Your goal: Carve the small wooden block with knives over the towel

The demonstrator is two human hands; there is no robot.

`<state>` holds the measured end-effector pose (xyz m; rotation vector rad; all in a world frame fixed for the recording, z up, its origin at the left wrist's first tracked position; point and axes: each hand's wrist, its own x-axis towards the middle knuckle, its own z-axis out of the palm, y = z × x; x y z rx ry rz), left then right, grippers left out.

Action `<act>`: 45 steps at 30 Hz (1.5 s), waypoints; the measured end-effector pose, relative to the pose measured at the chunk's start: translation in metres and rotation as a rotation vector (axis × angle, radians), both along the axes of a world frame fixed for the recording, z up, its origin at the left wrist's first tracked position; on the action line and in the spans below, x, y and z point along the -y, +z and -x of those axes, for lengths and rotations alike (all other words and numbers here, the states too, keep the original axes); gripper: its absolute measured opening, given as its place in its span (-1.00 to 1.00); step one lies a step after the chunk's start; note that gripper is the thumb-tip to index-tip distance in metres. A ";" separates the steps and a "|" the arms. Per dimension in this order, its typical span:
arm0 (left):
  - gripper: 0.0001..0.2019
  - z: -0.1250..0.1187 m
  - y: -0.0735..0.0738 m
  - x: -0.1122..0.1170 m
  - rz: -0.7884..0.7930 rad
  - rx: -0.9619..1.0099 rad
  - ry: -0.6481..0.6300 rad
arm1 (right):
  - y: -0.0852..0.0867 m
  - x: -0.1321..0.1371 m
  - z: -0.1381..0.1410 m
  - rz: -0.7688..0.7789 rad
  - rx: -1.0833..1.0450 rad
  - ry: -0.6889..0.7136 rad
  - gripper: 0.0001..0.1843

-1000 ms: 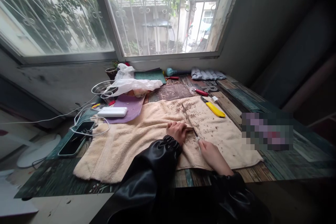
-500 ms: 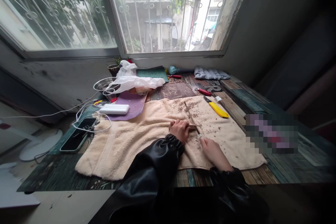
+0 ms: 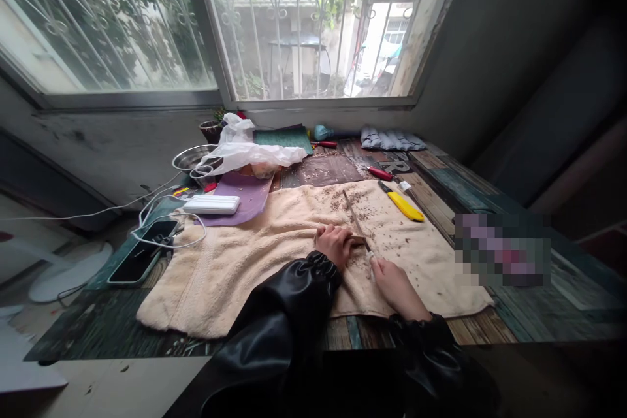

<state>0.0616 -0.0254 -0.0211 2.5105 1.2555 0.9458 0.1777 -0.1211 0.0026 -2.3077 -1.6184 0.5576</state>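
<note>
My left hand is curled shut over a small brown wooden piece pressed onto a cream towel. My right hand grips the near end of a long thin file-like tool that slants away across the towel, its shaft lying against the wooden piece. Brown shavings are scattered over the towel around both hands. Black glossy sleeves cover both forearms.
A yellow utility knife and a red-handled tool lie right of the towel. At the back left are a white power bank, a purple mat, a plastic bag, a metal bowl and a phone with cables.
The hands stay on the wooden piece and the tool; the right hand has shifted slightly along the tool's line. The camera view has moved a little.
</note>
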 end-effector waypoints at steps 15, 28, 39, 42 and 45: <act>-0.88 0.000 0.000 -0.001 0.004 0.011 0.028 | -0.003 0.012 0.002 0.022 -0.009 -0.002 -0.59; -0.88 0.003 0.002 -0.004 0.001 0.000 0.034 | -0.012 0.012 0.007 0.006 -0.005 -0.026 -0.58; -0.87 0.002 -0.002 -0.003 -0.002 -0.001 0.027 | -0.009 0.003 0.008 0.003 0.007 -0.040 -0.57; -0.87 0.002 -0.002 -0.003 -0.001 0.009 0.020 | -0.012 0.012 0.004 -0.005 -0.014 -0.019 -0.56; -0.87 0.001 -0.001 -0.001 -0.009 0.004 0.008 | -0.009 0.003 0.005 -0.007 0.013 -0.034 -0.55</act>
